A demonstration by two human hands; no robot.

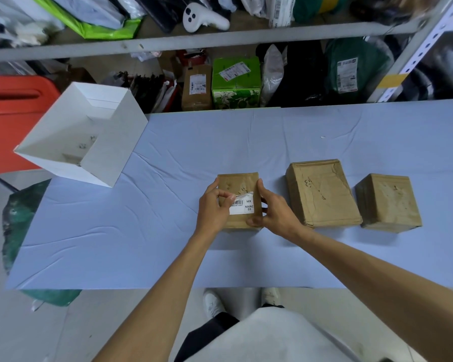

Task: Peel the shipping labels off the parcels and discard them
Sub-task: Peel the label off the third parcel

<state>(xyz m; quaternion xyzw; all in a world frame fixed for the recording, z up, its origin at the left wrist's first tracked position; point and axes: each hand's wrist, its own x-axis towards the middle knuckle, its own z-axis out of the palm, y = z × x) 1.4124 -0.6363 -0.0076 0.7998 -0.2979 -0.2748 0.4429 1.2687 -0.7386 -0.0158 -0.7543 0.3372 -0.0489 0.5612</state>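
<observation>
- One white rectangular shipping label with a barcode and the letters "MX" and "MXRC 03" sits on the top face of a small brown tape-wrapped cardboard parcel, and its upper-left corner is lifted off the surface.
- The left hand pinches that raised corner between thumb and forefinger, at the parcel's 9 o'clock side.
- The right hand clasps the parcel's 3 o'clock side, thumb along the top edge and fingers curled round the near corner.
- The parcel stands on a long table covered in pale blue cloth, roughly mid-table.
- At 3 o'clock from it lies a larger flat brown parcel, close beside the right hand, and further at 3 o'clock a squat brown parcel; neither top face shows a label.
- At 10 o'clock, an open white cardboard box sits tilted over the table's far left corner.
- At 12 o'clock, beyond the table, a grey metal shelf rack holds bagged and boxed packages.
</observation>
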